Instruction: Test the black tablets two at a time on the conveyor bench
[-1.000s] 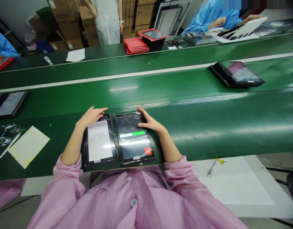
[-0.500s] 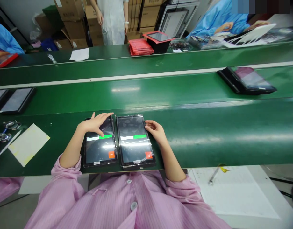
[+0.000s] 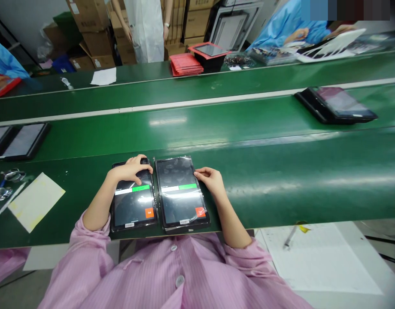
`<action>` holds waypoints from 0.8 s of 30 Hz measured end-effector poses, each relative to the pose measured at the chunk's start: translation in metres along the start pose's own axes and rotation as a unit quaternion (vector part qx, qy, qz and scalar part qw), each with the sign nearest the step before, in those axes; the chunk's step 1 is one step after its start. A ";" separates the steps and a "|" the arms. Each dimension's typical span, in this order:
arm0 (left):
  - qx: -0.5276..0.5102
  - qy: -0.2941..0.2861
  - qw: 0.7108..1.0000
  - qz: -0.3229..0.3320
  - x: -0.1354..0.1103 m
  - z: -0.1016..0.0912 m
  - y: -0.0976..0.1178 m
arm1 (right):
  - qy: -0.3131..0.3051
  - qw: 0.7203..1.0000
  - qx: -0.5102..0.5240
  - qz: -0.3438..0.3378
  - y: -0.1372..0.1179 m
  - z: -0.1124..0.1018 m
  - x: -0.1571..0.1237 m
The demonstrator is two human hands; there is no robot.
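Two black tablets lie side by side on the green bench in front of me. The left tablet [image 3: 135, 206] and the plastic-wrapped right tablet [image 3: 180, 197] both show a dark screen with a white-and-green bar and an orange button. My left hand [image 3: 129, 169] is curled over the top end of the left tablet, fingertips pressing on it. My right hand [image 3: 210, 179] sits at the upper right edge of the right tablet, fingers bent onto that edge.
On the conveyor belt a black tablet [image 3: 337, 105] lies at the right and two more tablets [image 3: 23, 139] at the left. A pale sheet [image 3: 34, 201] and metal rings [image 3: 10, 175] are left of me. A pen [image 3: 290, 236] lies on paper at the right. Red trays [image 3: 186, 64] and other people stand beyond.
The left tablet's screen went from a white page to the dark bar screen. My left hand curled down onto its top end. My right hand slid from the right tablet's top to its right edge.
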State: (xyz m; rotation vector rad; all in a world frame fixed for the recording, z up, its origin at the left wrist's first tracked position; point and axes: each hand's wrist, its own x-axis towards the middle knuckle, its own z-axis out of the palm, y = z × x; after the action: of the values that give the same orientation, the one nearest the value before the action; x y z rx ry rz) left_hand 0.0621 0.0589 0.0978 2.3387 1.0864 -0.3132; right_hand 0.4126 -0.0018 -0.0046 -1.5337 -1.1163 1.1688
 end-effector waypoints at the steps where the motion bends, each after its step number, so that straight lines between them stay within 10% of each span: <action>1: 0.004 -0.002 1.000 0.003 0.001 -0.001 0.001 | 0.004 1.000 -0.005 -0.003 0.000 0.000 0.000; 24: -0.005 0.001 0.999 -0.032 0.005 -0.004 -0.001 | -0.048 0.998 0.022 -0.044 0.000 0.000 0.005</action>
State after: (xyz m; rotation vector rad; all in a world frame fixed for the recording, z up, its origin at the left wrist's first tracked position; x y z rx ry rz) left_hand 0.0647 0.0652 0.0987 2.2993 1.1638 -0.3283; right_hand 0.4135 0.0031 -0.0052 -1.3934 -1.2003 1.2104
